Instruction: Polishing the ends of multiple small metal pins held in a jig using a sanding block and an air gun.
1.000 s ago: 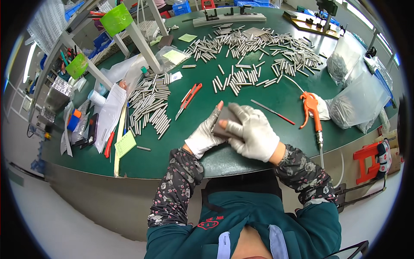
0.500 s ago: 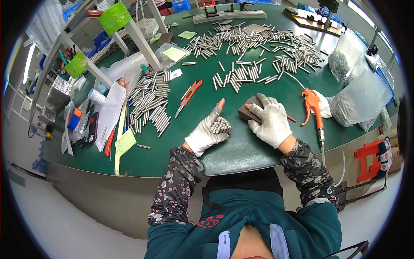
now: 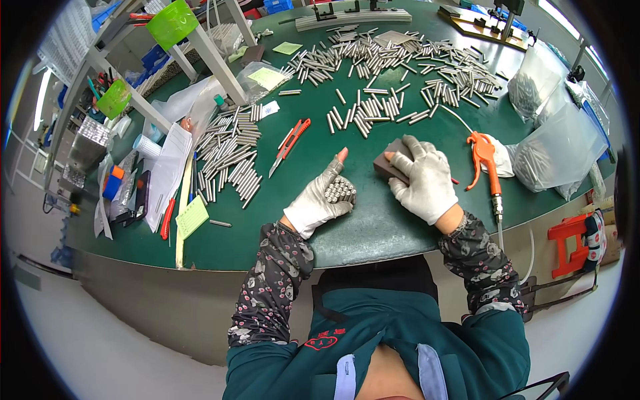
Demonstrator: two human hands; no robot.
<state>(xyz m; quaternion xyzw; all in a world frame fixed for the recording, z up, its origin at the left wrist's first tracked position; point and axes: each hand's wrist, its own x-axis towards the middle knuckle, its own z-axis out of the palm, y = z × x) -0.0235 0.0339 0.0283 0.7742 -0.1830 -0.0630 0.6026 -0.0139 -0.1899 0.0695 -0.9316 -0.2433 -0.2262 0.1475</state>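
My left hand (image 3: 315, 205), in a white glove with a bare thumb tip, is closed round a bundle of metal pins (image 3: 340, 191), their round ends facing up and right. A short gap to the right, my gloved right hand (image 3: 428, 180) grips a dark brown block (image 3: 393, 160) resting at the table top; the palm hides part of it. Beyond both hands lies a wide spread of loose metal pins (image 3: 380, 110). Another heap of pins (image 3: 230, 147) lies to the left, beside a red utility knife (image 3: 291, 145) with its blade out.
An orange air gun (image 3: 484, 157) with a hose lies right of my right hand. Plastic bags of pins (image 3: 550, 153) stand at the right edge. Papers (image 3: 175, 160), a yellow note (image 3: 192, 217) and a red-handled tool (image 3: 168, 219) lie left. A metal rail (image 3: 353, 20) sits at the back.
My right hand and the brown block have shifted slightly right and away from my left hand. The left hand still holds its bundle, almost unmoved. The whole view has tilted a little.
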